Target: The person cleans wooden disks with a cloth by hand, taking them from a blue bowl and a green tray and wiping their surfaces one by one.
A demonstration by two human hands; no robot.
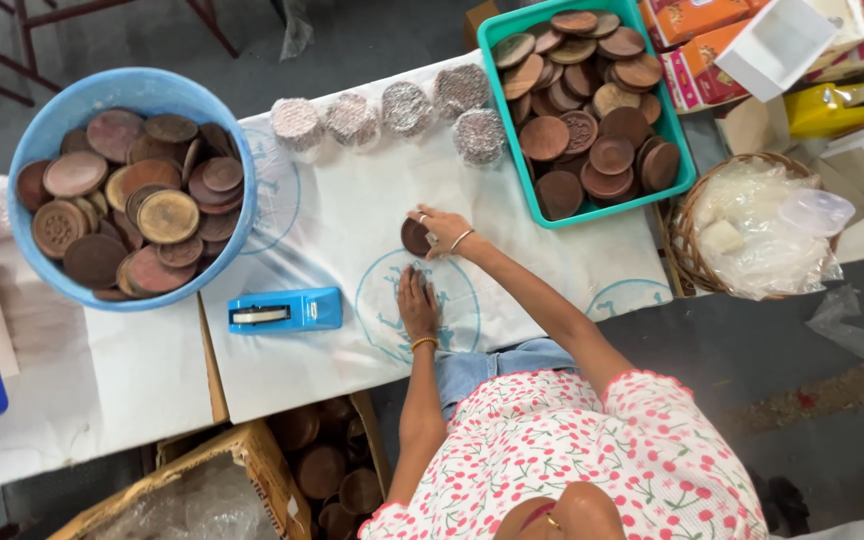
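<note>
**Brown disc under my hands at mid-bench**

Brown disc, round and flat, looks like carved or pressed wood. I judge it stiff, fairly light, not slippery and not likely to break if it drops flat, though its patterned face could scuff. Its thin rim is the natural place to take hold, thumb on one side and fingers on the other.

From the head camera, the only view, the disc lies on the white cloth covering the bench, near the middle and closer to the far edge than to the near one. My right hand touches it, fingers curled over its right side; the grip looks loose, more a pinch at the rim than a full clasp. My left hand lies just on the near side of the disc, palm down and fingers spread flat on the cloth, holding nothing; I cannot tell whether its fingertips reach the disc.

Further off, a blue bucket of similar discs stands at the left end, a teal tray of them at the far right, five wrapped stacks line the far edge, and a blue tape dispenser sits left of my left hand.
</note>
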